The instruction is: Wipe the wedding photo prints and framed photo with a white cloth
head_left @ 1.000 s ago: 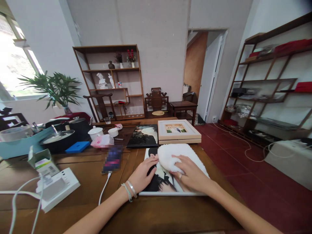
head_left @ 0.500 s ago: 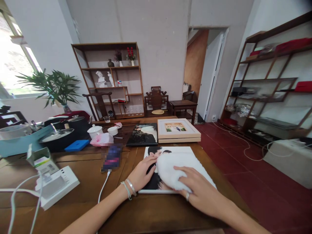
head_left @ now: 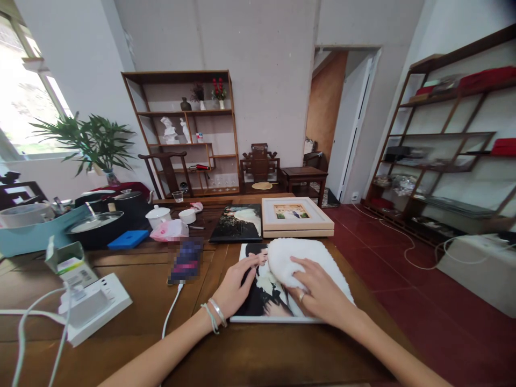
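Note:
A photo panel point(head_left: 258, 309) showing a couple lies flat on the wooden table in front of me. My left hand point(head_left: 237, 279) rests with outstretched fingers on its left part, holding nothing. Bracelets circle that wrist. A white fluffy cloth point(head_left: 322, 255) covers the panel's upper right area. My right hand point(head_left: 318, 293), with a ring on one finger, grips and presses this cloth against the panel; some fingertips sink into the pile. Part of the picture is hidden under the cloth.
Behind the panel lie a dark photo panel point(head_left: 237, 223) and stacked light wooden frames point(head_left: 298, 215). To the left are a charging phone point(head_left: 187, 260), a power strip point(head_left: 100, 306) with white cables, a blue box point(head_left: 128, 239) and a pan point(head_left: 94, 228).
My right hand has pushed the fluffy cloth away from me, up to the panel's far edge, uncovering more of the picture's lower middle. My left hand stays nearly in place.

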Action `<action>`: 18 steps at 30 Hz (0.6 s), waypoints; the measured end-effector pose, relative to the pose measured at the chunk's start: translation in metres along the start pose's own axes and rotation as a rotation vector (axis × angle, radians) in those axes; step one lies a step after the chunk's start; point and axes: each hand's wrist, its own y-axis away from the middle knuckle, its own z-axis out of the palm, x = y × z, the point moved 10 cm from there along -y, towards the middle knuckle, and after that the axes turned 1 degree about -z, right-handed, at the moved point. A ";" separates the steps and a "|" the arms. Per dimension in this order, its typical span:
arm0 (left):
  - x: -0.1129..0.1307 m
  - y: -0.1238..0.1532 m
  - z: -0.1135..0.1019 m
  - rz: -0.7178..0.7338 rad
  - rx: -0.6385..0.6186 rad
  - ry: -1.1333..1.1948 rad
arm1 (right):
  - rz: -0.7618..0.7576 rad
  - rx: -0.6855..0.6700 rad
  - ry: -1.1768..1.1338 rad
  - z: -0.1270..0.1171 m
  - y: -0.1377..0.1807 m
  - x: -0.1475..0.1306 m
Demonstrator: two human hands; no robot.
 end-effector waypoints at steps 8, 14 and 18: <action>-0.010 -0.001 -0.010 -0.092 0.088 0.055 | -0.276 -0.253 -0.292 -0.003 0.036 -0.068; -0.008 0.002 0.001 -0.047 0.009 -0.011 | -0.007 -0.193 -0.280 -0.011 0.046 -0.017; -0.003 0.003 0.010 0.004 -0.066 -0.042 | 0.163 -0.058 -0.228 -0.019 0.040 0.032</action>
